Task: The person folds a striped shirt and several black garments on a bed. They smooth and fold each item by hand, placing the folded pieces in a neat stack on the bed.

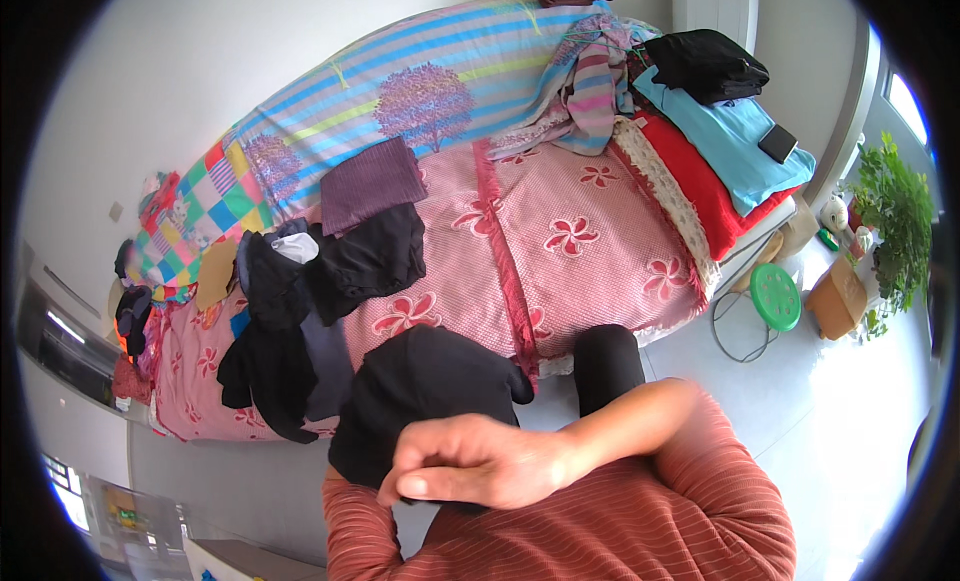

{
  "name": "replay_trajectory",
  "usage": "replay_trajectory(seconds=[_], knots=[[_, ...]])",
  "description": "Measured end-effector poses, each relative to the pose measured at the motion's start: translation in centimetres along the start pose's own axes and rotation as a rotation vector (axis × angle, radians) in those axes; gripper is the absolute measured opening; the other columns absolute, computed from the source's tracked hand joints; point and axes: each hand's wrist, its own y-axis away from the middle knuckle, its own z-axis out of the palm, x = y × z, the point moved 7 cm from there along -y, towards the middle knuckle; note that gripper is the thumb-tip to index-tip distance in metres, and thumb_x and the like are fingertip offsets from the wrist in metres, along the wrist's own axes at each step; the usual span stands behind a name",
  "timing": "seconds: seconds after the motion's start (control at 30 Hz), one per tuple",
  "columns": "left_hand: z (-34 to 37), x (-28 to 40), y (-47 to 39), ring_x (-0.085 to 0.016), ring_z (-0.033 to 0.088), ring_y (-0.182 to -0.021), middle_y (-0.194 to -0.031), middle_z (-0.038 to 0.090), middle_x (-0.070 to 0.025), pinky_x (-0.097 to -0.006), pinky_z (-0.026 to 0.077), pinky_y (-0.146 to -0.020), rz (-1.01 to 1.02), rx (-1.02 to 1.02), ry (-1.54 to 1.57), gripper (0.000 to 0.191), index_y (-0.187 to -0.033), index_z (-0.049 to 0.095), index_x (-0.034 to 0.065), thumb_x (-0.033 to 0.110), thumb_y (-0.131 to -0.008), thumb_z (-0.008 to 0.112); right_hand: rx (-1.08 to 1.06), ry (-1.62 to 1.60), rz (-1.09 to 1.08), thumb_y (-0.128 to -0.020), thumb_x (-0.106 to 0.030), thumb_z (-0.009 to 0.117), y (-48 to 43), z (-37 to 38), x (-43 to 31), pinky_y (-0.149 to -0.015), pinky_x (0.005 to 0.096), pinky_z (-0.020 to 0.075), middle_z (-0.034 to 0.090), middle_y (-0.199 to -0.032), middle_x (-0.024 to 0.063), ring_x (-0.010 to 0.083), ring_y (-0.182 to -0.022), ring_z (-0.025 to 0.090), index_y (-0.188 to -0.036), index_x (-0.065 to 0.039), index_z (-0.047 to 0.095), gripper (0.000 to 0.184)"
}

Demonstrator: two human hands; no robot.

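Observation:
A black garment point(427, 386) hangs in front of me over my left forearm and the sofa's front edge, by my knees. My right hand point(487, 461) reaches across my body, fingers curled and thumb bent in, with dark fabric of that garment between them. My left hand is out of view, covered by the black cloth; only the left sleeve point(358, 517) shows. Just beyond lie more dark clothes point(277, 363) on the sofa, with a folded purple ribbed cloth point(371, 183) at their upper edge.
The sofa bears a pink flowered cover point(570, 236). On its right end, a black folded garment point(709, 64) and a phone-like black object point(777, 143) rest on a light-blue garment point(712, 130). A green stool point(775, 297) and a potted plant point(896, 221) stand at right.

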Motion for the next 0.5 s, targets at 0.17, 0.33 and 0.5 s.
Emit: replay_trajectory(seconds=[0.17,0.33,0.5], knots=[[-4.5,0.8,-6.9,-0.03,0.054,-0.113,-0.127,0.051,-0.0184,-0.0431,0.041,-0.102,-0.117,0.145,0.301,0.04,-0.132,0.047,0.0031,0.016,-0.095,0.057,-0.128,1.323,0.05,-0.079,-0.029,0.078,3.2,-3.9,0.7,-0.069,0.0423,0.0577,0.056,-0.114,0.0283,0.0423,-0.083,0.067,-0.124,0.009,0.045,0.067],[-7.6,3.0,-12.7,-0.031,0.053,-0.116,-0.132,0.049,-0.0196,-0.0447,0.04,-0.104,-0.187,0.227,0.61,0.043,-0.136,0.044,0.0041,0.019,-0.097,0.056,-0.431,1.644,0.324,-0.083,-0.013,0.064,3.5,-6.3,3.9,-0.062,0.0396,0.057,0.062,-0.093,0.0182,0.0356,-0.078,0.069,-0.105,0.001,0.063,0.026],[-7.6,7.0,-17.0,-0.032,0.052,-0.119,-0.136,0.046,-0.0208,-0.0464,0.038,-0.106,-0.243,0.186,0.865,0.047,-0.14,0.042,0.0051,0.022,-0.098,0.055,-0.363,0.946,-0.547,-0.075,-0.012,0.065,2.0,1.9,-2.7,-0.079,0.045,0.0549,0.056,-0.112,0.0298,0.0423,-0.103,0.058,-0.081,0.004,0.056,0.019]])
